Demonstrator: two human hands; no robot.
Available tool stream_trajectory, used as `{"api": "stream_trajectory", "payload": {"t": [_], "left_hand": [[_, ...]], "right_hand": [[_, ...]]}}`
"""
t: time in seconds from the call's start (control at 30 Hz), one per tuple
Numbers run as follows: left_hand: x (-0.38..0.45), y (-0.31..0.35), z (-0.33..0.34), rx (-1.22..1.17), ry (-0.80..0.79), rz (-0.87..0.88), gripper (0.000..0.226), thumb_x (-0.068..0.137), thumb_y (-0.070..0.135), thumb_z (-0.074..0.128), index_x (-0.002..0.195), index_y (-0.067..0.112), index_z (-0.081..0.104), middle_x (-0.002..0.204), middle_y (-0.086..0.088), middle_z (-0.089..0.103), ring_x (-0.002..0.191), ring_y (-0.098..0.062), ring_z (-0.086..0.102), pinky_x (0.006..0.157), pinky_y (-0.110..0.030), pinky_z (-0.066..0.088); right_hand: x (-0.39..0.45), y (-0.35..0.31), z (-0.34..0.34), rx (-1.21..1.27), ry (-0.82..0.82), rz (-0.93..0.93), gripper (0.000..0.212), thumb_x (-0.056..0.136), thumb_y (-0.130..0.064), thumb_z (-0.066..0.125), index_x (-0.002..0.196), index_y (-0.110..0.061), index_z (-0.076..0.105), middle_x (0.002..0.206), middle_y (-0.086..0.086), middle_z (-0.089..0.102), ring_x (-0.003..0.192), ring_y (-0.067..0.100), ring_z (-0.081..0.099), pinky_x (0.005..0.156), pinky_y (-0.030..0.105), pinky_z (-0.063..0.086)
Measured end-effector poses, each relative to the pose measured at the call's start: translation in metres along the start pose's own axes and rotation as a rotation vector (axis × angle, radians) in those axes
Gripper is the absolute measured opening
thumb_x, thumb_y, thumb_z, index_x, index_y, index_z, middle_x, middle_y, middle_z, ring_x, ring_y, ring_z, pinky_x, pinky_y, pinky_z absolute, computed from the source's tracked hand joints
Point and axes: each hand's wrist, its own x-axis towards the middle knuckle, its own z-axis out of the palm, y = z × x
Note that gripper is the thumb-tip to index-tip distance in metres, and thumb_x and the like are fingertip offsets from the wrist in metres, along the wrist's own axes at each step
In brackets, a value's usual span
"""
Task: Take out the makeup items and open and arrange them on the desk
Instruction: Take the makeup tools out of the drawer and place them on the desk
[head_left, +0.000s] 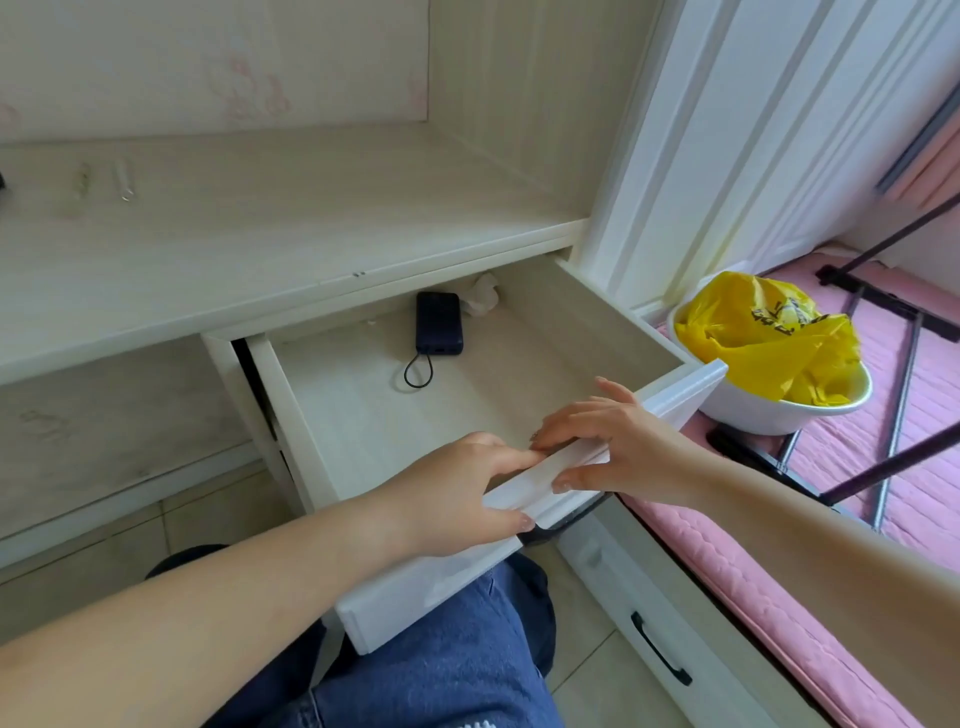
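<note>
A white drawer (467, 400) under the desk top (260, 234) stands pulled out over my lap. My left hand (457, 493) grips the drawer front (415, 597), thumb on the outer face and fingers over the top edge. Just to its right, my right hand (613, 441) holds the same edge, thumb outside and fingers reaching inside. In the drawer lie a dark blue power bank (439, 322) with a looped cord and a crumpled white tissue (483, 296) at the back. No makeup item shows in the drawer.
Two small pale clips (124, 179) lie on the desk top at far left. A white bin (753, 415) lined with a yellow bag (769, 338) stands right of the drawer on a pink mat (779, 597). Below is a lower drawer with a black handle (660, 649).
</note>
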Motion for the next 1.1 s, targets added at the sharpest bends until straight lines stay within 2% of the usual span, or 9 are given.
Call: {"api": "stream_trajectory", "payload": {"t": [0.13,0.23,0.4,0.5,0.6,0.73,0.83,0.9,1.1], "left_hand": [[0.004,-0.010,-0.015,0.031,0.055,-0.010,0.056,0.083,0.038,0.063,0.134,0.048,0.042,0.108,0.009,0.052,0.097,-0.005,0.051,0.091,-0.024,0.043],[0.008,-0.017,-0.027,0.096,0.110,-0.023,0.052,0.083,0.040,0.062,0.132,0.048,0.045,0.110,0.012,0.053,0.099,-0.006,0.051,0.091,-0.030,0.046],[0.015,-0.034,-0.046,0.305,0.215,-0.038,0.055,0.083,0.048,0.060,0.135,0.042,0.043,0.138,0.014,0.043,0.124,-0.008,0.041,0.101,-0.027,0.037],[0.016,-0.041,-0.059,0.466,0.298,-0.035,0.060,0.083,0.052,0.059,0.138,0.037,0.041,0.144,0.011,0.037,0.133,-0.013,0.031,0.103,-0.027,0.030],[0.018,-0.051,-0.076,0.657,0.378,-0.054,0.067,0.082,0.056,0.057,0.141,0.029,0.038,0.153,0.002,0.026,0.144,-0.018,0.014,0.113,-0.033,0.019],[0.019,-0.064,-0.101,0.840,0.438,-0.154,0.097,0.079,0.065,0.053,0.151,0.019,0.007,0.160,-0.009,-0.001,0.146,-0.026,-0.013,0.116,-0.042,-0.009],[0.020,-0.069,-0.118,0.892,0.424,-0.287,0.112,0.075,0.072,0.051,0.149,0.015,-0.012,0.158,-0.011,-0.015,0.144,-0.028,-0.020,0.118,-0.046,-0.009],[0.021,-0.073,-0.130,0.886,0.416,-0.356,0.117,0.073,0.073,0.052,0.148,0.014,-0.016,0.158,-0.012,-0.017,0.145,-0.028,-0.019,0.118,-0.045,-0.007],[0.032,-0.081,-0.149,0.860,0.376,-0.418,0.114,0.074,0.069,0.055,0.149,0.009,-0.006,0.159,-0.013,-0.009,0.147,-0.025,-0.010,0.120,-0.041,-0.002]], "right_hand": [[0.022,0.001,-0.001,-0.009,0.025,0.017,0.033,0.075,-0.042,0.072,0.107,-0.037,0.065,0.113,-0.023,0.061,0.115,-0.007,0.049,0.116,0.033,-0.002],[0.040,0.002,-0.002,0.017,0.028,0.037,0.034,0.075,-0.040,0.073,0.108,-0.035,0.065,0.108,-0.025,0.059,0.108,-0.008,0.050,0.118,0.034,0.002],[0.076,0.001,-0.007,-0.021,0.032,0.038,0.047,0.073,-0.043,0.074,0.117,-0.033,0.061,0.114,-0.021,0.055,0.108,-0.004,0.043,0.116,0.034,0.016],[0.097,0.002,-0.007,-0.050,0.076,0.007,0.057,0.070,-0.045,0.075,0.124,-0.032,0.058,0.128,-0.008,0.054,0.120,0.011,0.044,0.109,0.037,0.030],[0.122,0.002,-0.008,-0.159,0.144,-0.042,0.071,0.070,-0.046,0.076,0.134,-0.031,0.049,0.143,-0.003,0.042,0.136,0.020,0.032,0.114,0.044,0.022],[0.154,-0.003,-0.012,-0.302,0.127,-0.019,0.090,0.073,-0.053,0.069,0.147,-0.032,0.022,0.158,-0.002,0.012,0.147,0.018,0.002,0.119,0.045,0.005],[0.173,-0.006,-0.017,-0.374,0.108,-0.033,0.098,0.075,-0.054,0.068,0.150,-0.031,0.008,0.160,0.000,-0.002,0.147,0.018,-0.008,0.119,0.045,-0.001],[0.188,-0.008,-0.021,-0.411,0.091,-0.057,0.103,0.075,-0.054,0.068,0.150,-0.029,0.003,0.160,0.002,-0.005,0.147,0.020,-0.009,0.119,0.045,-0.001],[0.219,-0.009,-0.027,-0.485,0.035,-0.090,0.109,0.075,-0.056,0.066,0.150,-0.027,-0.008,0.160,0.004,-0.005,0.147,0.022,-0.007,0.118,0.045,0.000]]}}
